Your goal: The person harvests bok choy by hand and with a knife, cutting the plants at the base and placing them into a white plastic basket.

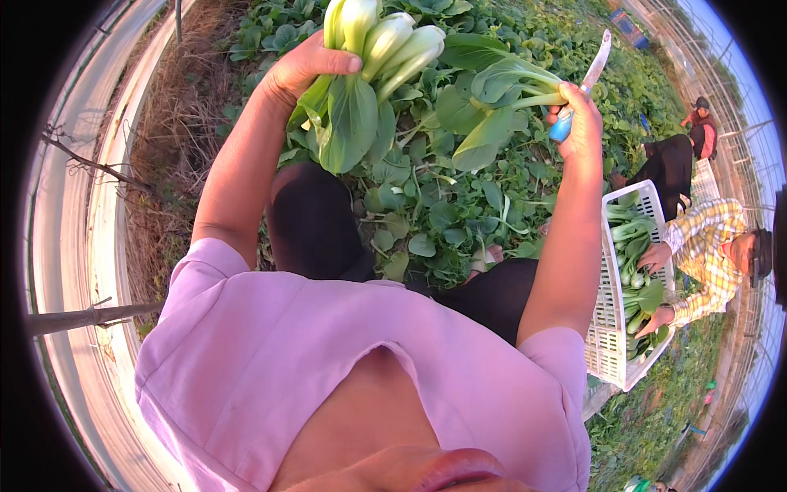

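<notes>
At the top, my left hand (310,67) grips a bunch of bok choy (381,37), pale stem ends up and leaves hanging below. My right hand (578,120) is closed around the blue handle of a knife (595,67), whose curved blade points up and away. Between the same hand's thumb and fingers are the stems of another bok choy plant (498,92), its leaves spreading left towards the bunch. Below both hands, leafy plants and loose leaves (421,243) cover the ground around my knees.
To the right stands a white plastic crate (609,307) holding bok choy, with a co-worker in a checked shirt (707,264) reaching into it. Farther back sits another person (703,132). At the left are dry grass (175,123), a pole (92,318) and pale sheeting (74,246).
</notes>
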A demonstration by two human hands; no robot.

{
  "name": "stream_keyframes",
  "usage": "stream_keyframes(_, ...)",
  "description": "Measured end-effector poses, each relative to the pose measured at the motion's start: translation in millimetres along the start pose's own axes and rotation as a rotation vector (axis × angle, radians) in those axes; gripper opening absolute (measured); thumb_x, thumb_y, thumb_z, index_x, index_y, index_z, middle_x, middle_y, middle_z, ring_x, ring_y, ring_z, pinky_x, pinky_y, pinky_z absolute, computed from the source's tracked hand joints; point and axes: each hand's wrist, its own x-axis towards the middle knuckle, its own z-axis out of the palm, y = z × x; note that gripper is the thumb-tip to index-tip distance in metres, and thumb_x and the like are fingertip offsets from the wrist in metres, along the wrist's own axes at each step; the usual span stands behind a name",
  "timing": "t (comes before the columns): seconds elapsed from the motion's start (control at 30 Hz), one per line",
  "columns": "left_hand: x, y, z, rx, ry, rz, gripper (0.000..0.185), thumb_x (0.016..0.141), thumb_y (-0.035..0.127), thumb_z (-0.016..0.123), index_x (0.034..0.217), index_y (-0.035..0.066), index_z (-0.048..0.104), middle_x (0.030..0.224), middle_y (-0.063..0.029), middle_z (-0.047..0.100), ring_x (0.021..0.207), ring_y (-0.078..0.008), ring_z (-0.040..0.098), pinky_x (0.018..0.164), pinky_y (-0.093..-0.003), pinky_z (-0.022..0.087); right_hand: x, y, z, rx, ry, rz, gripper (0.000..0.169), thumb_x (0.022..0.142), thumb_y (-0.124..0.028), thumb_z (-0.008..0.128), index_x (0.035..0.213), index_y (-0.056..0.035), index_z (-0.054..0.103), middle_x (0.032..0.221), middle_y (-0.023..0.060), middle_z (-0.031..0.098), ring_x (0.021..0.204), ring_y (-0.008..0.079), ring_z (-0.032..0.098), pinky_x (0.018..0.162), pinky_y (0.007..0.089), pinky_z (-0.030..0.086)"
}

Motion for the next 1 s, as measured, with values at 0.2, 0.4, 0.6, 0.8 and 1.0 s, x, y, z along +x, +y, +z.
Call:
stream_keyframes(0.2,21,-13,-23,0.068,0.154,-0.211,0.053,0.070,0.026,0.068,0.112,0.001,0.047,0.093,-0.0121,0.058,0.074,-0.0187,0.062,0.068,-0.0306,0.053,-7,4,-17,0.130,-0.193,0.136,0.030,0.077,-0.018,0.059,0.100,0.0003,0.054,0.084,0.0085,0.056,0.066,0.0155,0.052,0.047,0.0266,0.042)
stream_keyframes(0.4,67,-60,7,0.050,-0.072,-0.307,0.065,0.068,0.032,0.072,0.117,0.000,0.044,0.107,-0.0121,0.054,0.095,-0.0201,0.055,0.084,-0.0329,0.046,-1,21,-7,0.064,-0.349,0.213,0.030,0.079,-0.017,0.056,0.104,-0.0008,0.053,0.085,0.0087,0.060,0.066,0.0154,0.057,0.049,0.0251,0.044)
stream_keyframes(0.6,110,-104,27,0.155,-0.120,-0.291,0.070,0.067,0.042,0.071,0.119,0.004,0.044,0.111,-0.0073,0.052,0.102,-0.0179,0.049,0.090,-0.0308,0.037,16,29,1,-0.068,-0.300,0.256,0.029,0.074,-0.021,0.065,0.095,-0.0035,0.055,0.079,0.0033,0.057,0.066,0.0118,0.053,0.050,0.0247,0.040)
stream_keyframes(0.8,129,-134,40,-0.002,-0.115,-0.322,0.066,0.067,0.037,0.073,0.119,0.006,0.047,0.115,-0.0079,0.053,0.103,-0.0179,0.050,0.090,-0.0310,0.038,31,29,18,-0.276,-0.289,0.198,0.035,0.069,-0.030,0.072,0.088,-0.0067,0.054,0.069,0.0009,0.054,0.054,0.0091,0.049,0.047,0.0216,0.038)
stream_keyframes(1.0,140,-144,40,-0.355,-0.109,-0.378,0.061,0.074,0.035,0.067,0.120,0.005,0.043,0.112,-0.0096,0.054,0.097,-0.0188,0.055,0.085,-0.0333,0.045,60,48,28,-0.426,-0.210,-0.170,0.030,0.075,-0.027,0.068,0.087,-0.0034,0.053,0.068,-0.0043,0.049,0.058,0.0046,0.044,0.052,0.0193,0.036)
